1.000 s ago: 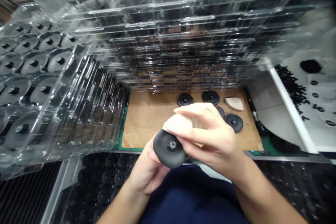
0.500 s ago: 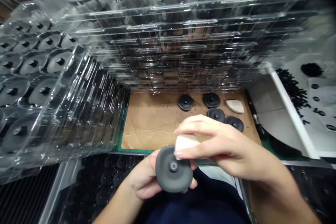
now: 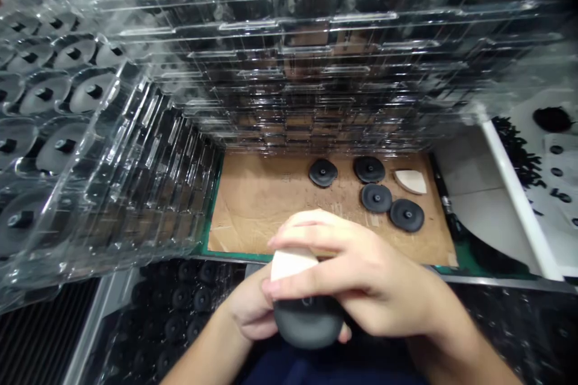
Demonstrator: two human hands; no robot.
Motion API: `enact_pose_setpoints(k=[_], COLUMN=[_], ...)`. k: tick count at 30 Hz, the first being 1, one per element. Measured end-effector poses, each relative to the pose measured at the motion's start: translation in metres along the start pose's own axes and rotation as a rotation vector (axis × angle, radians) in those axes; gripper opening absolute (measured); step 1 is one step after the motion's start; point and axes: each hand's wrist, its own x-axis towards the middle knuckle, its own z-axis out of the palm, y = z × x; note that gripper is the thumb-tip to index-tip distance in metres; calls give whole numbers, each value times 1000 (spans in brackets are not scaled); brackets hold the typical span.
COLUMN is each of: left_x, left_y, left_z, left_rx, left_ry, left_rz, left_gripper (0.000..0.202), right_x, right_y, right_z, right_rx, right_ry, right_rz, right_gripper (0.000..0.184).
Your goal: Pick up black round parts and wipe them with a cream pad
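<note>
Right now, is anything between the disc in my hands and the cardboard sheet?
Only a metal strip along the near edge of the cardboard sheet; your left hand and right hand, holding the disc, reach over it. The clear trays stand left and beyond, not between.

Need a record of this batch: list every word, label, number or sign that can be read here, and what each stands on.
No text can be read.
The black disc between the left hand and right hand: no legible marking.
The clear trays: none seen.
The cardboard: faint marks, too blurred to read.
</note>
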Motion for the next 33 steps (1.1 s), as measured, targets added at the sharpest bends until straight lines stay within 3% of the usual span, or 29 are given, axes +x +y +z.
enact_pose_setpoints(k=[4, 7, 9, 13, 17, 22, 25, 28, 31, 33], left_x=[-5, -3, 0, 3, 3, 0, -2, -3, -3, -1], left_y=[4, 4, 3, 1, 2, 3, 2, 5, 7, 7], left_z=[-2, -1, 0, 0, -1, -3, -4, -4, -5, -7], left_rx=[13, 71, 99, 86, 85, 80, 31, 67, 94, 39], left_ry=[-60, -76, -46, 16, 32, 105, 170, 204, 185, 190], left_rz=[61, 199, 254, 191, 267, 374, 467, 508, 466, 458], left_gripper=[25, 25, 24, 28, 35, 53, 55, 59, 65, 61], right_x=[0, -2, -5, -12, -13, -16, -13, -16, -34, -50], right_y=[-2, -5, -7, -8, -5, -5, -6, -2, 7, 16], right_z=[3, 9, 11, 13, 19, 22, 26, 31, 38, 49], right_rx=[-146, -191, -188, -315, -297, -392, -432, -340, -128, 142], right_ry=[72, 151, 174, 166, 293, 318, 471, 558, 568, 638], right_rz=[141, 85, 73, 238, 108, 269, 209, 231, 429, 613], right_gripper=[41, 36, 37, 46, 39, 42, 39, 38, 32, 22])
